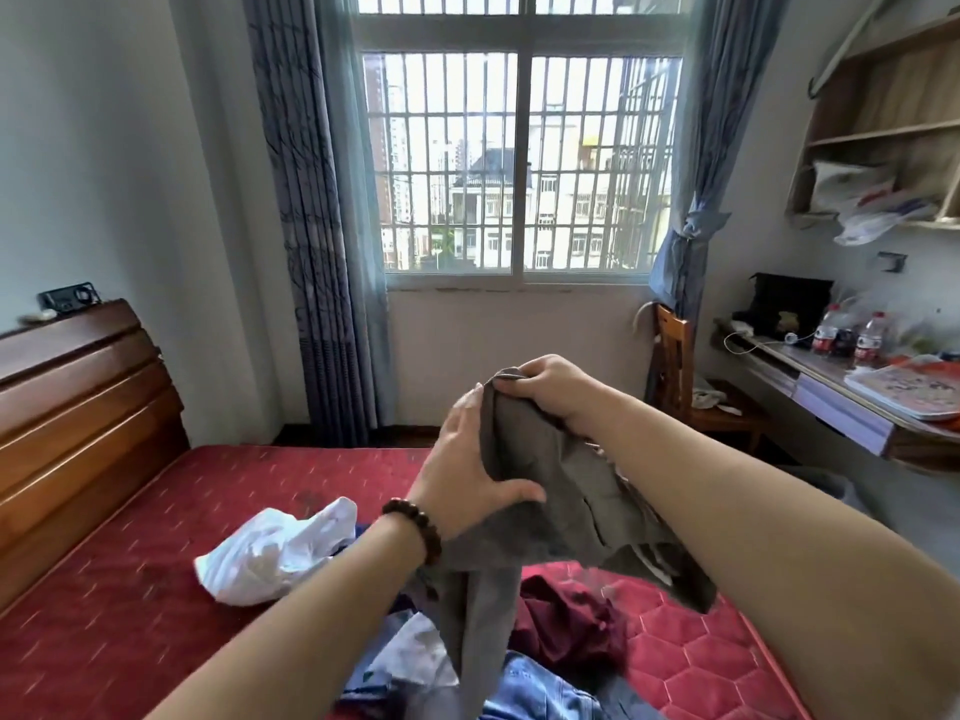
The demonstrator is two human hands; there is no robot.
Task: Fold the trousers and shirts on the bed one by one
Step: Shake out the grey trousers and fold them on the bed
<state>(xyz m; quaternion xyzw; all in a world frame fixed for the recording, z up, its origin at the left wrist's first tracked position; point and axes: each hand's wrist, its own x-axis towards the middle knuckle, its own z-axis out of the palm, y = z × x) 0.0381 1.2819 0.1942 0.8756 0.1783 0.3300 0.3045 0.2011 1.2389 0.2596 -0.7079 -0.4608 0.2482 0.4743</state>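
Red quilted mattress filled the lower field, its wooden headboard at 9 o'clock and a barred window at 12 o'clock.

Grey trousers were held up in the air at frame centre, above the mattress, with one leg hanging down toward 6 o'clock into the clothes pile. Right hand gripped the top edge of the grey cloth, fingers curled over it and pinching a bunched fold. Left hand, just below and to the 8 o'clock side of the right, clasped the same cloth: thumb pressed across the front, fingers wrapped behind the fabric and mostly hidden. A dark bead bracelet sat on the left wrist.

Under the hanging trousers lay a maroon garment at 5 o'clock, crumpled on the mattress. Blue denim lay at 6 o'clock, at the bottom edge, touching the maroon piece. A white shirt lay crumpled at 8 o'clock, beside the left forearm.

At 3 o'clock stood a desk with bottles on it, a wooden chair next to it, and wall shelves at 2 o'clock. Grey-blue curtains flanked the window.
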